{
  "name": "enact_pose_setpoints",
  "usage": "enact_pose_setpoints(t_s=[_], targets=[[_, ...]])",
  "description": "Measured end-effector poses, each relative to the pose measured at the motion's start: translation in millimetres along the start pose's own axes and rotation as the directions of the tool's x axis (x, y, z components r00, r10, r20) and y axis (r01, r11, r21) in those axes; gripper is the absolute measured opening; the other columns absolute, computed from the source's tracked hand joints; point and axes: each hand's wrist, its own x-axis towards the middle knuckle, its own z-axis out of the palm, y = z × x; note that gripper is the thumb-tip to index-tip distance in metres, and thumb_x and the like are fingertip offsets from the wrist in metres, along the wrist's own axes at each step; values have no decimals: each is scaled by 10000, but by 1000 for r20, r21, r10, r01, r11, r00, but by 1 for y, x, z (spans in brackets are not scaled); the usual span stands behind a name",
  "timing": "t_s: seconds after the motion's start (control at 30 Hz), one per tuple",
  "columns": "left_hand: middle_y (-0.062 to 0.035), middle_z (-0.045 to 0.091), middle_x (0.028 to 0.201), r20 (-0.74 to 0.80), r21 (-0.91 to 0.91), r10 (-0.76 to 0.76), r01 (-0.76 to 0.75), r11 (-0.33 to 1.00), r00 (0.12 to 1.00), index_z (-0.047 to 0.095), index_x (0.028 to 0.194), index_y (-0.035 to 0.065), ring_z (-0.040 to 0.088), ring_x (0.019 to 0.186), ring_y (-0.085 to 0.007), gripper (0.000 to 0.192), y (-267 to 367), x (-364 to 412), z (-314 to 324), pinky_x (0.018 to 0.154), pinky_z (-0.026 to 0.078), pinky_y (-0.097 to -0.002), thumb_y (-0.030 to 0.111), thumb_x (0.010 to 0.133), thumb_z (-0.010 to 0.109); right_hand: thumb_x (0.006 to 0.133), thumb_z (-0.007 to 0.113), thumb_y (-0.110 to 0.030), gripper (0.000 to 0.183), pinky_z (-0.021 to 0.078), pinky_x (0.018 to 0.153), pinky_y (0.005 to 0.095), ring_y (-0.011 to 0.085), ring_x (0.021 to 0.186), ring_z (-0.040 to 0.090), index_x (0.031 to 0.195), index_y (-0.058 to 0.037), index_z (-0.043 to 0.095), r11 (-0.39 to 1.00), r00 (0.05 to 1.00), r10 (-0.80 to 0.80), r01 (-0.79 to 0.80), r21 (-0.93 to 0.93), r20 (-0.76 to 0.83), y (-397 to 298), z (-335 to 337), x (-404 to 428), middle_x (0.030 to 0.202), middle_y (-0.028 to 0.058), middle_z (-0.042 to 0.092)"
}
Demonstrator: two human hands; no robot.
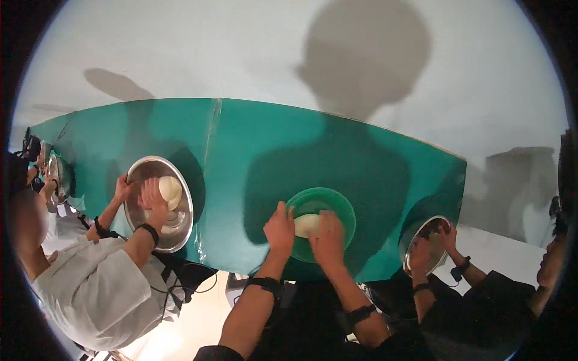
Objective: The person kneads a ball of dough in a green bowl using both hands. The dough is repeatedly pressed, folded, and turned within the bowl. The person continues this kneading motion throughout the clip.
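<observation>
A green plastic bowl (321, 193) stands on the table in front of me, with a pale ball of dough (307, 225) inside. My left hand (280, 229) grips the bowl's left rim, thumb up along the edge. Inside the bowl, my right hand (327, 234) lies over the right side of the dough, its fingers curled against it and slightly blurred. The dough's underside and the part beneath my right hand are hidden. Both of my wrists wear dark bands.
The green-topped table (271, 135) ends at a pale wall (203, 54). On the left, a person in a light garment presses dough (170, 192) in a steel bowl (189, 216). Someone in dark clothing at right works in another metal bowl (407, 259). More bowls stand far left.
</observation>
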Motion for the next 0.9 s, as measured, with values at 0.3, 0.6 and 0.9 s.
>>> enact_pose_setpoints(t_s=[0.3,0.6,0.9], targets=[[-159,743,901,-26,-23,-1,0,1000,1000,498,1050,111,737,819,-443,262,4,3,-6,644,565,-569,315,1075,660,884,852,-218,638,543,1000,526,414,1229,623,1415,-7,569,931,920,88,-212,296,381,36,-8,17,1363,223,613],[-143,751,935,-96,-18,9,-11,1000,995,503,1073,115,737,797,-443,247,9,3,-6,627,560,-574,299,1066,669,811,916,-241,609,535,947,523,443,1126,648,1322,-20,669,869,935,130,-268,416,331,16,24,6,1145,202,703],[-161,756,941,-18,-48,-9,8,999,1000,526,1071,114,734,824,-460,234,8,5,-9,658,551,-585,306,1070,660,923,846,-340,612,528,1073,513,468,1226,637,1378,17,644,919,921,-117,-41,392,371,44,-35,-14,1238,240,662]])
